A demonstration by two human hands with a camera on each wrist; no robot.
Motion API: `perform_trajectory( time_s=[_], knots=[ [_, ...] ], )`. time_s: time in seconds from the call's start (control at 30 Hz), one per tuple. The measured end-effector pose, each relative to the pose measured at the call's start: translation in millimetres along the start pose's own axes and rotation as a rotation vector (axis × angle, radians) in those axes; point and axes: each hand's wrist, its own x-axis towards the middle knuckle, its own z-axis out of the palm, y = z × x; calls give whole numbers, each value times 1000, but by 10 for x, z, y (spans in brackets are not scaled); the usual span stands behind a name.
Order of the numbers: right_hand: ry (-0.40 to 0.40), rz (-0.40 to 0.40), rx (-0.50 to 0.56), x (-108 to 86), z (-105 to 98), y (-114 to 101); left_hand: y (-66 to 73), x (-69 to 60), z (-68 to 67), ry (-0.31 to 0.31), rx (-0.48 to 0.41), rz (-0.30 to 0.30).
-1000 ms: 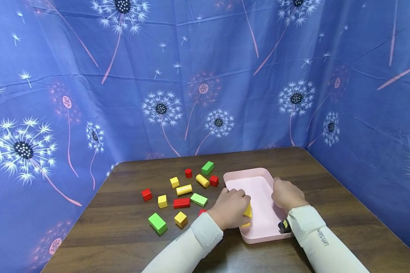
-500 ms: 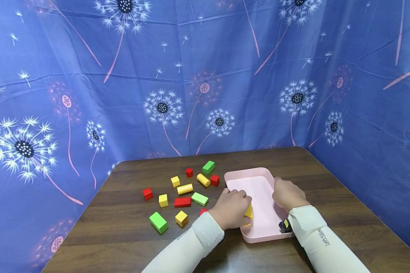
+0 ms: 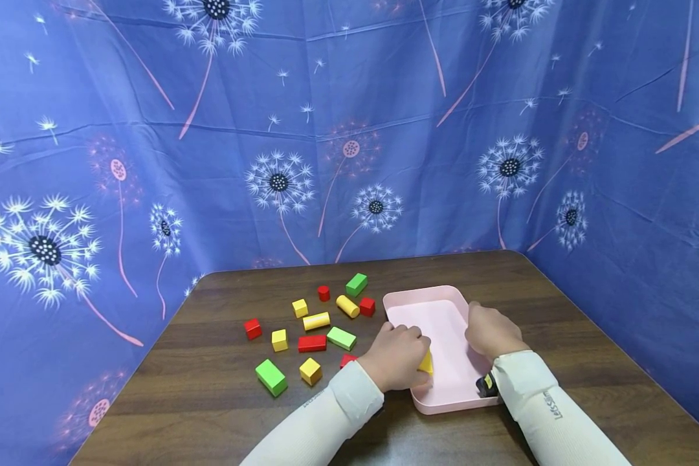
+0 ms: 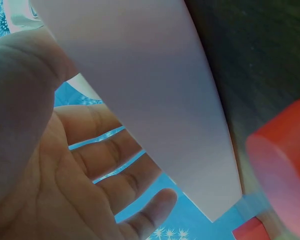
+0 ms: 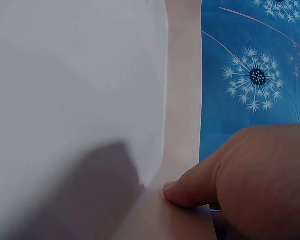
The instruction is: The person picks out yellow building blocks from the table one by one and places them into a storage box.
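Note:
A shallow pink tray [image 3: 402, 298] stands on the right half of the table. My left hand [image 3: 393, 356] reaches over its left wall, and a yellow block [image 3: 426, 362] shows between thumb and fingers, which hold it inside. In the left wrist view the wall hides the fingertips and the block; the palm of the left hand [image 4: 60, 165] shows. My right hand [image 3: 492, 331] grips the tray's right wall. In the right wrist view the thumb of the right hand [image 5: 260, 175] presses the inner side of that wall [image 5: 184, 100].
Left of the tray lie several blocks: a red cube [image 3: 367, 307], a yellow cylinder [image 3: 316, 321], a light green block [image 3: 342, 338], a red block [image 3: 312, 343], a green block [image 3: 271, 377]. Part of a red block [image 3: 347, 360] shows beside my left hand. Patterned blue cloth [image 3: 326, 162] hangs behind.
The head view shifts slightly. Less yellow shows below my left thumb than a second ago. Both hands and the tray stay almost in place.

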Motion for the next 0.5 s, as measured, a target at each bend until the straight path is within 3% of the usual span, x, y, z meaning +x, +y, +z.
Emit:
perform_trajectory(
  time_s=[0.5],
  knots=[
    [-6,0,6,-3,-15,7,5,13,24,-6,-2,-2]
  ],
)
